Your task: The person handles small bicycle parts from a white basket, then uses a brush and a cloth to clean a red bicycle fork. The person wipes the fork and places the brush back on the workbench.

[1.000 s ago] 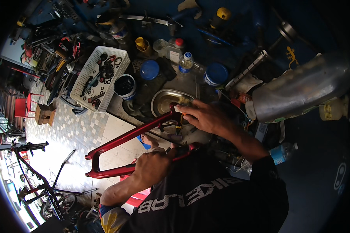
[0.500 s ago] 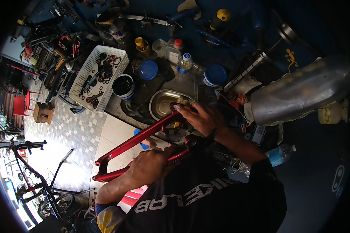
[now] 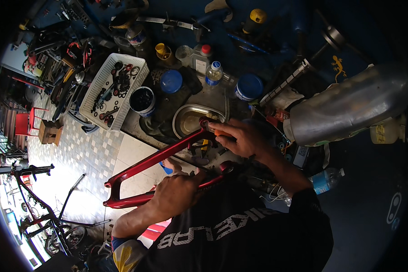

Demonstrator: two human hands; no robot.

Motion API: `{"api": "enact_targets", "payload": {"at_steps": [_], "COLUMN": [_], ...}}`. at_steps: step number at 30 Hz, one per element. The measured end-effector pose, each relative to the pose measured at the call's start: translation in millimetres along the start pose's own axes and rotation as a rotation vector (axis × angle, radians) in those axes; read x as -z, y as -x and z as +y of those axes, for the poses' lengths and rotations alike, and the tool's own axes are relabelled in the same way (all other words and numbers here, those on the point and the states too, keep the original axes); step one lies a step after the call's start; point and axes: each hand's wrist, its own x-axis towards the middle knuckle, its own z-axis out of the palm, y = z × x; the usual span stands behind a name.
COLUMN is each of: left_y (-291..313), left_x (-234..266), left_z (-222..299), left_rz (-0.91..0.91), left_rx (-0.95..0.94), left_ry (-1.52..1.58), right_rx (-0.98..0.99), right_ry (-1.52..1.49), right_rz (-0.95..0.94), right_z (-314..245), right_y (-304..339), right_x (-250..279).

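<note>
A red bicycle rear swingarm [image 3: 156, 157] lies tilted across my front, its closed end at the left and its two pivot ends at the right. My left hand [image 3: 176, 192] is wrapped round its nearer arm. At the farther arm's pivot eye, my right hand [image 3: 242, 138] has its fingertips by the ring. Under those fingers shows a small orange object [image 3: 223, 133], mostly hidden, its kind unclear. Just beyond the pivot eye sits an oval metal bowl [image 3: 179, 119] with some liquid in it.
A white perforated basket [image 3: 87, 102] of small parts stands beside an open tub [image 3: 143, 100] of dark stuff. Behind are a blue-lidded tub [image 3: 249, 87], a water bottle [image 3: 214, 74] and a red-capped bottle [image 3: 202, 60]. At right lies a large grey metal cylinder [image 3: 344, 106].
The swingarm has shifted slightly left and up with my left hand. My right fingers have drawn back a little from the pivot ring, which now shows more fully.
</note>
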Motion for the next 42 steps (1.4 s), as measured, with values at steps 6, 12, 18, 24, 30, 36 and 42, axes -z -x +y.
{"api": "enact_targets", "payload": {"at_steps": [6, 12, 18, 24, 30, 36, 42], "left_y": [0, 0, 0, 1, -1, -2, -2], "left_x": [0, -5, -9, -12, -21, -12, -4], "left_z": [1, -1, -3, -2, -3, -2, -1], "left_rz": [-0.012, 0.004, 0.012, 0.029, 0.044, 0.003, 0.006], "left_rx": [-0.001, 0.004, -0.002, -0.022, -0.031, -0.021, 0.002], "left_ry": [-0.004, -0.045, -0.067, -0.111, -0.198, -0.112, 0.004], "right_rx": [-0.040, -0.054, -0.058, -0.076, -0.114, -0.003, 0.124], "right_ry": [0.042, 0.023, 0.015, 0.014, -0.017, 0.229, 0.447], "right_rz": [-0.033, -0.037, -0.045, -0.076, -0.127, -0.013, 0.075], "right_z": [-8, -13, -14, -15, -17, -16, -12], "right_y": [-5, -7, -9, -12, -14, -11, -7], "right_x": [8, 11, 13, 17, 21, 6, -7]}}
